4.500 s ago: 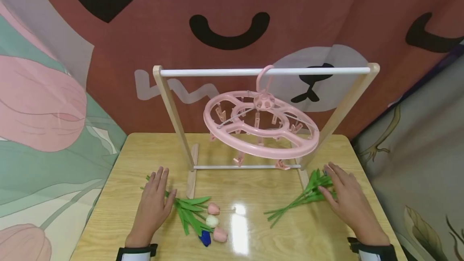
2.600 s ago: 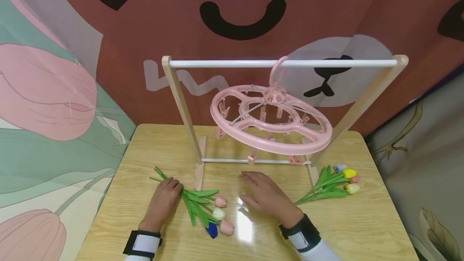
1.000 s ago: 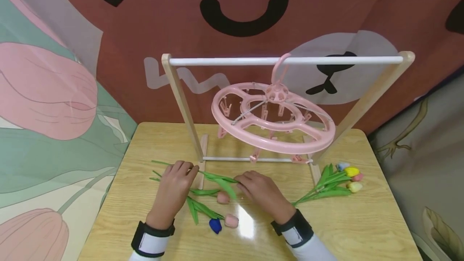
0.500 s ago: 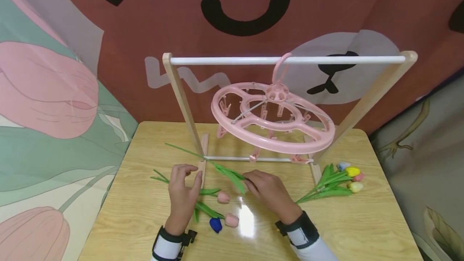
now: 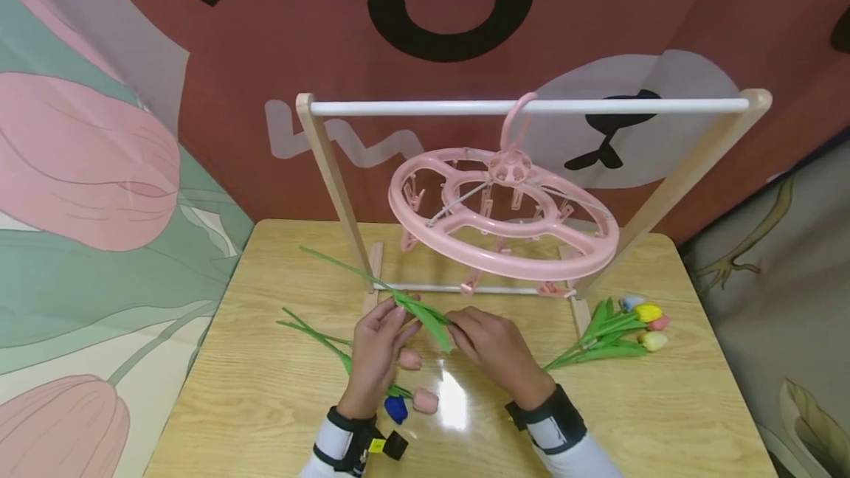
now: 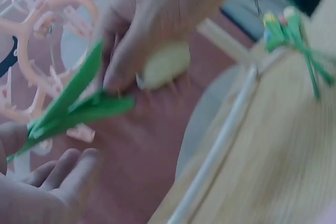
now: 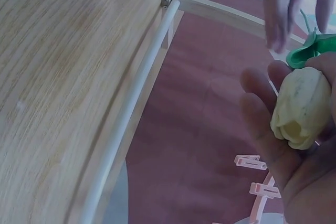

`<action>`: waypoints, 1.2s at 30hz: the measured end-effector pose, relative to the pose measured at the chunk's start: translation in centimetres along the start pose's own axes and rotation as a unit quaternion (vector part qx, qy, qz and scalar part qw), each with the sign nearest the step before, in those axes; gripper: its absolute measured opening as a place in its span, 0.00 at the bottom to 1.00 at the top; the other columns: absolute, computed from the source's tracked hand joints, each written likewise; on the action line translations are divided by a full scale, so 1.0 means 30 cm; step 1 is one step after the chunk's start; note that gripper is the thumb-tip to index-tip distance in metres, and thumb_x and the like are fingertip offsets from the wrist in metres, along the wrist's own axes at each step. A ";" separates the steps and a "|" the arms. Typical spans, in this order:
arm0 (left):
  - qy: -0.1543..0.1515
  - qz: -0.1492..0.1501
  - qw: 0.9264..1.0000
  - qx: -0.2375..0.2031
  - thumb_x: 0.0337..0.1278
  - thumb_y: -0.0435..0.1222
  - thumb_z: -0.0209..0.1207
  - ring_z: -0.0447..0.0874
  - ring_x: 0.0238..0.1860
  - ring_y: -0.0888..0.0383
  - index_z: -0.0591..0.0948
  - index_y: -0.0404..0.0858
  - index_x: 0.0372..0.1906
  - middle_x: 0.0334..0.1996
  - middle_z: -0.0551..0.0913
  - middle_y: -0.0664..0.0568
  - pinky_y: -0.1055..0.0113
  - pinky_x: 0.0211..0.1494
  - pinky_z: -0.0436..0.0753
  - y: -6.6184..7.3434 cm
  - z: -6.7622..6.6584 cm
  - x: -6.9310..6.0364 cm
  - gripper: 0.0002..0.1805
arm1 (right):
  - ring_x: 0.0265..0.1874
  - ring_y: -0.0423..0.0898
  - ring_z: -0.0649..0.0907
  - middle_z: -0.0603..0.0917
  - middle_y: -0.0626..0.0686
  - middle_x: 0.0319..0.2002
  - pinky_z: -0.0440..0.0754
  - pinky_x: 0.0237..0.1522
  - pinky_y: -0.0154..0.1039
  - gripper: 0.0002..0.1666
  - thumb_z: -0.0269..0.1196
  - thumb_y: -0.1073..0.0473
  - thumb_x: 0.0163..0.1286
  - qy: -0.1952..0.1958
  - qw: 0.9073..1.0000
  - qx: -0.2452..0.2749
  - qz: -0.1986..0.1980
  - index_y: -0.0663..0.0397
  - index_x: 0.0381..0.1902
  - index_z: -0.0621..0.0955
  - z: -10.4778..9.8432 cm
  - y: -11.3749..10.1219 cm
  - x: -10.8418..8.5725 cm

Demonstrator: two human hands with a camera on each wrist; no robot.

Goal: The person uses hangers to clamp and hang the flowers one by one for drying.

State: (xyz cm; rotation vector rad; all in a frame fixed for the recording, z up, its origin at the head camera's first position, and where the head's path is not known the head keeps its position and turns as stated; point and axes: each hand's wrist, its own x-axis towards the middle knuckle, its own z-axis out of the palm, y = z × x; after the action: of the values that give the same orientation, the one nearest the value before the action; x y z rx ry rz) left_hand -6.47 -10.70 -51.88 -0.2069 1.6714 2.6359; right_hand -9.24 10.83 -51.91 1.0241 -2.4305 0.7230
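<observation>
Lifts two hands over the pale wood-grain bench [image 5: 226, 397]. Pinches one cream artificial tulip with a rounded bloom [image 7: 302, 108] in the right hand [image 5: 494, 356], just below the petals, fingers curving under the bloom. Holds the left hand [image 5: 372, 352] up at the long green leaves [image 5: 428, 319] of the same tulip, fingers loose and parted about the stem; cannot tell of any firm grip there, given the blur. Points the stem leftward, across the foot of one post as seen from the head.

On the bench beside the left hand, three more tulip heads in sight: two pink [image 5: 426, 400], one deep blue [image 5: 396, 409]. Right of the right hand, one bunch of four: one pale blue [image 5: 631, 303], one yellow [image 5: 648, 313], one coral pink [image 5: 659, 323], one pale yellow [image 5: 654, 341].

Behind, one rack of two wooden posts [image 5: 335, 190] and two white bars [image 5: 412, 108]. From the upper bar, by one hook, one tilted pink plastic ring hanger [image 5: 508, 265] with several pink clips [image 5: 470, 282], too overlapped to count. Wears two black-and-white wrist straps [image 5: 547, 419]; at the left one, one small yellow label [image 5: 377, 446], too tiny to read
</observation>
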 end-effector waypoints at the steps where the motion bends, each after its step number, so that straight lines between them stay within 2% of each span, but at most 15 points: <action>1: -0.003 -0.002 1.000 -0.020 0.76 0.35 0.58 0.86 0.59 0.51 0.72 0.23 0.68 0.58 0.85 0.41 0.58 0.62 0.87 -0.003 0.011 0.004 0.25 | 0.30 0.39 0.88 0.89 0.47 0.37 0.87 0.28 0.30 0.13 0.72 0.60 0.66 0.000 1.000 -0.001 -0.001 0.51 0.48 0.87 -0.001 0.000 0.002; 4: -0.006 -0.006 0.998 -0.056 0.76 0.36 0.57 0.85 0.61 0.50 0.72 0.23 0.67 0.59 0.84 0.41 0.58 0.64 0.86 -0.009 0.041 0.010 0.25 | 0.30 0.38 0.88 0.89 0.47 0.37 0.87 0.28 0.29 0.13 0.72 0.59 0.66 -0.002 1.000 -0.005 -0.003 0.51 0.48 0.87 -0.003 0.001 0.004; 9: 0.006 0.000 0.998 -0.066 0.76 0.36 0.57 0.86 0.60 0.49 0.74 0.24 0.65 0.58 0.85 0.40 0.57 0.64 0.86 -0.016 0.072 0.016 0.23 | 0.31 0.39 0.88 0.90 0.47 0.39 0.88 0.29 0.30 0.13 0.70 0.57 0.69 -0.010 1.000 -0.015 -0.003 0.50 0.49 0.87 -0.008 0.006 0.002; 11: 0.008 0.008 0.998 -0.062 0.76 0.36 0.57 0.86 0.59 0.48 0.74 0.25 0.65 0.57 0.85 0.39 0.56 0.64 0.86 -0.018 0.079 0.020 0.22 | 0.36 0.42 0.89 0.90 0.48 0.42 0.90 0.34 0.33 0.15 0.69 0.54 0.70 -0.015 1.000 -0.019 0.000 0.51 0.51 0.86 -0.014 0.011 0.001; 16: 0.021 0.031 0.998 -0.040 0.75 0.36 0.59 0.88 0.56 0.47 0.75 0.24 0.64 0.56 0.83 0.31 0.56 0.63 0.86 -0.019 0.085 0.024 0.22 | 0.53 0.52 0.85 0.88 0.54 0.52 0.87 0.57 0.46 0.23 0.67 0.51 0.67 -0.010 0.999 -0.029 0.012 0.56 0.57 0.84 -0.033 0.035 -0.003; 22: 0.024 0.063 0.998 0.002 0.74 0.35 0.59 0.90 0.53 0.50 0.76 0.23 0.63 0.53 0.85 0.32 0.56 0.61 0.87 -0.017 0.077 0.020 0.22 | 0.56 0.56 0.81 0.84 0.58 0.56 0.84 0.59 0.51 0.32 0.67 0.52 0.64 0.008 0.999 -0.002 0.041 0.61 0.63 0.78 -0.087 0.040 0.013; 28: 0.007 0.123 0.991 0.062 0.72 0.36 0.62 0.91 0.50 0.46 0.81 0.25 0.58 0.47 0.87 0.31 0.55 0.56 0.89 -0.008 0.067 0.020 0.19 | 0.72 0.62 0.71 0.74 0.61 0.72 0.72 0.73 0.63 0.51 0.71 0.51 0.63 0.025 0.991 0.086 0.104 0.52 0.80 0.62 -0.176 -0.007 0.071; 30: 0.003 0.138 0.987 0.084 0.72 0.35 0.62 0.91 0.49 0.47 0.82 0.26 0.57 0.46 0.88 0.32 0.56 0.55 0.90 -0.005 0.064 0.019 0.18 | 0.68 0.61 0.76 0.77 0.62 0.68 0.76 0.69 0.62 0.53 0.69 0.47 0.67 0.048 0.987 0.112 0.107 0.52 0.82 0.57 -0.200 -0.024 0.088; 33: 0.002 0.154 0.982 0.109 0.71 0.33 0.62 0.92 0.46 0.50 0.84 0.27 0.55 0.44 0.89 0.33 0.59 0.51 0.91 -0.004 0.063 0.021 0.15 | 0.49 0.53 0.82 0.83 0.59 0.51 0.87 0.52 0.48 0.56 0.64 0.36 0.72 0.083 0.983 0.136 0.094 0.57 0.83 0.53 -0.229 -0.038 0.111; 35: 0.001 0.165 0.978 0.128 0.71 0.32 0.62 0.92 0.45 0.52 0.84 0.29 0.54 0.43 0.89 0.34 0.61 0.50 0.91 -0.005 0.063 0.021 0.13 | 0.38 0.46 0.79 0.81 0.54 0.39 0.83 0.41 0.38 0.58 0.60 0.30 0.72 0.106 0.979 0.155 0.082 0.61 0.82 0.54 -0.243 -0.043 0.126; 36: 0.000 0.172 0.976 0.137 0.71 0.31 0.61 0.93 0.45 0.53 0.85 0.29 0.53 0.43 0.89 0.34 0.62 0.50 0.91 -0.006 0.063 0.021 0.12 | 0.35 0.44 0.77 0.80 0.52 0.35 0.81 0.38 0.35 0.58 0.59 0.29 0.71 0.116 0.976 0.167 0.079 0.62 0.81 0.56 -0.249 -0.045 0.133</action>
State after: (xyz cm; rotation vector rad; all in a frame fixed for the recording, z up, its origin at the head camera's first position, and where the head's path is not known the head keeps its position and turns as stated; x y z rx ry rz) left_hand -7.27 -8.95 -51.30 0.0961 2.2228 2.5715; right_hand -9.62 12.39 -43.49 0.8118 -2.2502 1.2656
